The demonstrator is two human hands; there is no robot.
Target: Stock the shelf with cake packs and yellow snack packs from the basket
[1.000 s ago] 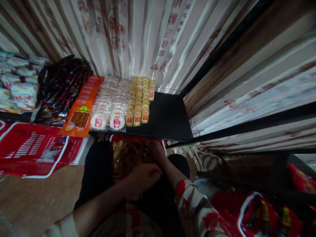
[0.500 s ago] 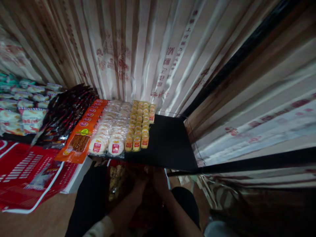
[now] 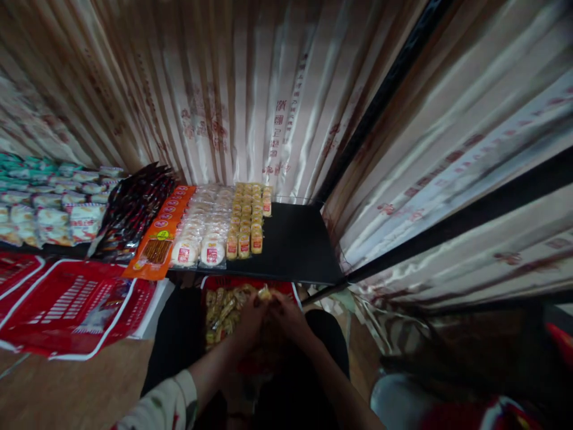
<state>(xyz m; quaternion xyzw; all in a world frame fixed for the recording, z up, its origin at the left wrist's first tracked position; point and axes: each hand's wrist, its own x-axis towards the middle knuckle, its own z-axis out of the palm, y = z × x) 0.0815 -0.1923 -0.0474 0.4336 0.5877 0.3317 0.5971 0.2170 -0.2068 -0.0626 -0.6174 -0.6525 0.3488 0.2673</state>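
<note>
My left hand point(image 3: 251, 315) and my right hand point(image 3: 285, 312) meet over a red basket point(image 3: 297, 294) between my knees. Their fingers close from both sides on a small yellow wrapped snack point(image 3: 265, 293). Inside the basket, mostly left of my hands, lies a heap of yellow wrapped snacks point(image 3: 224, 313). On the black shelf point(image 3: 293, 239) just beyond stand rows of similar yellow snack packs point(image 3: 244, 242), with one more pack at the back right of the rows. The dim light hides the exact finger placement.
Left along the shelf are round white cracker packs point(image 3: 212, 253), an orange stick-snack bag point(image 3: 156, 245), dark packets point(image 3: 134, 209) and white snack bags point(image 3: 85, 222). Another red basket point(image 3: 67, 304) stands at left. Pleated curtains point(image 3: 250, 89) hang behind; a black pole point(image 3: 380, 101) slants at right.
The view has shifted, showing more of the basket and the white bags. My hands have risen a little out of the basket's shadow, and a yellow wrapped snack now shows between their fingers.
</note>
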